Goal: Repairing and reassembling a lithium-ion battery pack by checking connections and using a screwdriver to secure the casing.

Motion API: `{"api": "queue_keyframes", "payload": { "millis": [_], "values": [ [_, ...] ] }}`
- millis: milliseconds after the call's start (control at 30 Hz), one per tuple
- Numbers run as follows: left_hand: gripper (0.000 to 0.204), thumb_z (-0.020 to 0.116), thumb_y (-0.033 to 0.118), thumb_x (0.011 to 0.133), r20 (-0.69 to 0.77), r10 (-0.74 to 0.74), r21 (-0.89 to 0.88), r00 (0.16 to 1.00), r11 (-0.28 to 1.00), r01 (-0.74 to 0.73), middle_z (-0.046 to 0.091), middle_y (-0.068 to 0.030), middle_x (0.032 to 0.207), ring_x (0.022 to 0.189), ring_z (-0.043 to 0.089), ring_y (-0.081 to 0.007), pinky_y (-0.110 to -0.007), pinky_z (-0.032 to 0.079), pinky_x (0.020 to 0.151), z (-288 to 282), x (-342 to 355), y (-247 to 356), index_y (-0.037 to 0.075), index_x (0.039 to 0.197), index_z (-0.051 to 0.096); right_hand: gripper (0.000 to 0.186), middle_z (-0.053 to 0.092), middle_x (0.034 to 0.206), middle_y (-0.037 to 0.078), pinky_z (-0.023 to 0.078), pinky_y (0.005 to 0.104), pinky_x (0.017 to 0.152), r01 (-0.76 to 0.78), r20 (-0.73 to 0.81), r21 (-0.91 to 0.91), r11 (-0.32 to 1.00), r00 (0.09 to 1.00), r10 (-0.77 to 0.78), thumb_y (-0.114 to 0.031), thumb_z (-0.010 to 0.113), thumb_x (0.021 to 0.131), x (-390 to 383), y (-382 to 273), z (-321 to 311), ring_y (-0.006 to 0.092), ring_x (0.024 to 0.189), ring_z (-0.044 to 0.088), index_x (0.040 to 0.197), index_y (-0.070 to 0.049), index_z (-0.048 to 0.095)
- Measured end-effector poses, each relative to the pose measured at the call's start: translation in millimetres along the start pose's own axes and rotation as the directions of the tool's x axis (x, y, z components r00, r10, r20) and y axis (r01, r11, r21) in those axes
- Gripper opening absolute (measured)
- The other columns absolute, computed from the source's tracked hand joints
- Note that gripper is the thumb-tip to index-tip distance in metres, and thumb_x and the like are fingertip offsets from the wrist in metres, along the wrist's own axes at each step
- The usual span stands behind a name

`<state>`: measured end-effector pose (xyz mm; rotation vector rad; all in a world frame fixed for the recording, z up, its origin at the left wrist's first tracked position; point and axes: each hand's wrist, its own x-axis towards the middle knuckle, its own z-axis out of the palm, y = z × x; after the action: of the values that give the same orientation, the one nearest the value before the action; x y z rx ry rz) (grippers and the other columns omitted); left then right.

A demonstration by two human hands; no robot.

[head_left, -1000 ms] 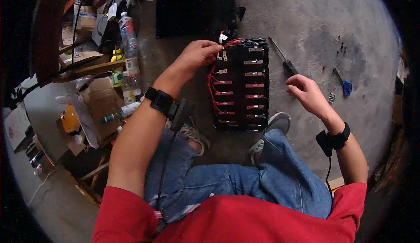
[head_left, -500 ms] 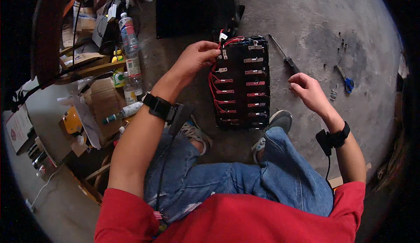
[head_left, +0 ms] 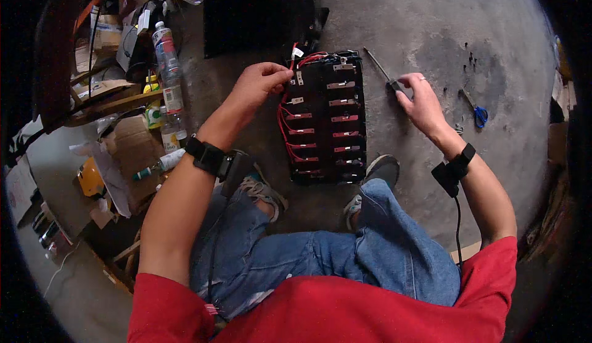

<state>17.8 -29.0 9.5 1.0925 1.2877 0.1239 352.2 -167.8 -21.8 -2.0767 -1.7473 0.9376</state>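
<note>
Right of the battery pack [head_left: 321, 121], a screwdriver [head_left: 391, 84] slants forward-left from the nearer right hand [head_left: 424, 100], curled, grip unclear; the left hand [head_left: 261, 83] pinches red wire [head_left: 292, 65] at the pack's far-left corner.

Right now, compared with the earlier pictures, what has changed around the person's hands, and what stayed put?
The right hand has moved forward, away from the body, to the handle of the screwdriver; whether it grips it is unclear. The whole scene sits slightly further left in view. The left hand stays pinched on the red wires by the black pack; the pack and scissors lie as before.
</note>
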Motion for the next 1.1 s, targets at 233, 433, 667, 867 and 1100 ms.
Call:
{"api": "queue_keyframes", "payload": {
  "millis": [233, 433, 667, 867, 1100],
  "values": [
    [0.023, 0.064, 0.026, 0.090, -0.017, -0.036, -0.172, 0.999, 0.985, 0.032, 0.064, 0.0010, 0.085, 0.075, 0.055, -0.0078, -0.024, 0.044, 0.070, 1, -5, -1, 0.005, 0.097, 0.068, 0.015, 0.062, 0.099, 0.014, 0.052, 0.0378, 0.080, 0.280, -0.080, 0.235, 0.931, 0.960, -0.268, -0.009, 0.063, 0.086, 55, -57, -17, 0.0309, 0.092, 0.064, 0.100, -0.004, 0.064],
    [0.023, 0.059, 0.031, 0.094, 0.039, -0.118, -0.100, 0.992, 0.988, 0.122, 0.063, 0.0038, 0.089, 0.078, 0.054, -0.0079, -0.024, 0.045, 0.074, -4, 0, 7, 0.010, 0.097, 0.067, 0.016, 0.062, 0.106, 0.013, 0.051, 0.0353, 0.082, 0.272, 0.150, 0.146, 0.951, 0.944, -0.293, -0.004, 0.057, 0.088, 71, -69, -15, 0.0287, 0.094, 0.063, 0.104, -0.002, 0.063],
    [0.022, 0.058, 0.032, 0.094, 0.035, -0.143, -0.203, 0.989, 0.968, 0.148, 0.063, 0.0044, 0.090, 0.079, 0.055, -0.0072, -0.025, 0.046, 0.076, 0, -5, 4, 0.013, 0.099, 0.066, 0.010, 0.061, 0.098, 0.012, 0.050, 0.0367, 0.085, 0.464, 0.297, 0.075, 0.883, 0.835, -0.464, -0.009, 0.062, 0.091, 90, -70, -35, 0.0292, 0.093, 0.061, 0.098, -0.003, 0.065],
    [0.022, 0.060, 0.031, 0.093, 0.033, -0.137, -0.231, 0.990, 0.963, 0.141, 0.063, 0.0042, 0.093, 0.081, 0.055, -0.0076, -0.025, 0.046, 0.076, 1, -5, 0, 0.013, 0.103, 0.065, 0.017, 0.065, 0.095, 0.018, 0.050, 0.0420, 0.081, 0.338, 0.122, 0.207, 0.918, 0.922, -0.367, -0.017, 0.062, 0.087, 90, -59, -31, 0.0359, 0.092, 0.063, 0.095, -0.002, 0.065],
    [0.027, 0.062, 0.034, 0.092, -0.001, -0.143, -0.206, 0.990, 0.969, 0.140, 0.063, 0.0039, 0.093, 0.082, 0.054, -0.0081, -0.023, 0.043, 0.072, 9, -8, 1, 0.010, 0.106, 0.063, 0.043, 0.059, 0.109, 0.019, 0.049, 0.0448, 0.086, 0.003, 0.343, -0.432, 0.902, 0.925, 0.161, -0.030, 0.067, 0.085, 21, 0, -7, 0.0373, 0.102, 0.060, 0.115, -0.003, 0.051]
  ]
}}
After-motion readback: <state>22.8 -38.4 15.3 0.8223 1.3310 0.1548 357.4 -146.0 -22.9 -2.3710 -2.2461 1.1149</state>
